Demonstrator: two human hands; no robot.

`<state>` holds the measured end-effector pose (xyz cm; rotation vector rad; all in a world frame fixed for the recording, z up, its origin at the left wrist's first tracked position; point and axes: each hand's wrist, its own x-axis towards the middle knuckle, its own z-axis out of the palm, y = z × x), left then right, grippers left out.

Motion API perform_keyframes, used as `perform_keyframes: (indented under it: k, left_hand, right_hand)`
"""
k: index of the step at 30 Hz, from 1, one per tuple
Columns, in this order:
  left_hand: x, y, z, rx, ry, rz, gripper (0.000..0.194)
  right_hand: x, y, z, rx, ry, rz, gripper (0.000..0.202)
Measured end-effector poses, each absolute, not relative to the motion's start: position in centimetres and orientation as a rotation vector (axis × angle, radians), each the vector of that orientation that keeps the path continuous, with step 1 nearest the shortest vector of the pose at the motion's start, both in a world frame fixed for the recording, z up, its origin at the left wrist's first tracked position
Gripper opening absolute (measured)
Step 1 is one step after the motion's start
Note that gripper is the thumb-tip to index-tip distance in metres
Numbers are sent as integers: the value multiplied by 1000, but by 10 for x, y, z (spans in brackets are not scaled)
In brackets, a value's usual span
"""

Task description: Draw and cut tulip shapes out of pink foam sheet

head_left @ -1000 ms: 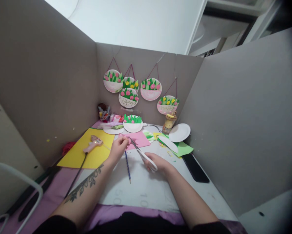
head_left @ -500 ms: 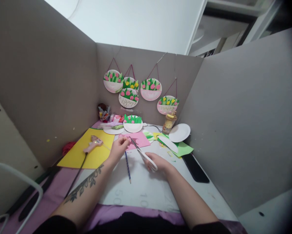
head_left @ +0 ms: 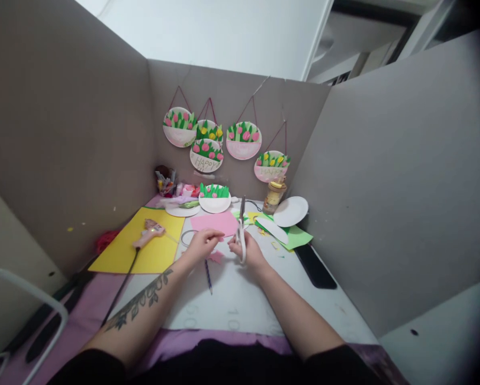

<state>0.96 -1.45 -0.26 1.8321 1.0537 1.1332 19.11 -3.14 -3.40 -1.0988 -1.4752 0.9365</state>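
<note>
My right hand point(head_left: 250, 250) grips white-handled scissors point(head_left: 240, 243), their dark blades pointing away from me and upward. My left hand point(head_left: 203, 245) has its fingertips pinched on a small pink paper piece point(head_left: 221, 239), mostly covered by the fingers. Just under this hand lies a jagged pink paper scrap point(head_left: 215, 258). A blue patterned pencil point(head_left: 208, 280) rests in front of it. Beyond both hands is a larger pink paper sheet point(head_left: 211, 222), with a grey ring-shaped thing point(head_left: 185, 237) at its near left.
On the left, a glue gun point(head_left: 150, 234) lies on yellow sheets point(head_left: 121, 254). A half-plate with paper grass and tulips point(head_left: 214, 205) leans at the back. To the right are a white plate point(head_left: 291, 212), green paper point(head_left: 299, 238) and a black phone point(head_left: 315, 267). Grey panels enclose the table.
The scissors have come away from the pink paper and swung upright. Both hands have drawn slightly nearer to me. A pink scrap now lies on the table below my left hand.
</note>
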Motion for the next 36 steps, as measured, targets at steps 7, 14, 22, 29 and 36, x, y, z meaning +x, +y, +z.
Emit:
perform_keyframes:
  k: [7, 14, 22, 29, 36]
  left_hand:
    - [17, -18, -10, 1787, 997, 1000, 35]
    - [22, -21, -3, 1507, 1004, 1170, 31]
    - [30, -25, -8, 1445, 995, 962, 30]
    - [25, -19, -7, 1414, 1045, 1125, 22]
    - [16, -15, -5, 1427, 1081, 1151, 24]
  right_hand:
    - [174, -33, -38, -1076, -1348, 960, 33]
    - [168, -32, -34, -1051, -1204, 927, 28]
    - [168, -32, -37, -1043, -1212, 881, 28]
    - [164, -41, -32, -1080, -1238, 1001, 26]
    - [191, -25, -45, -1275, -1321, 984, 31]
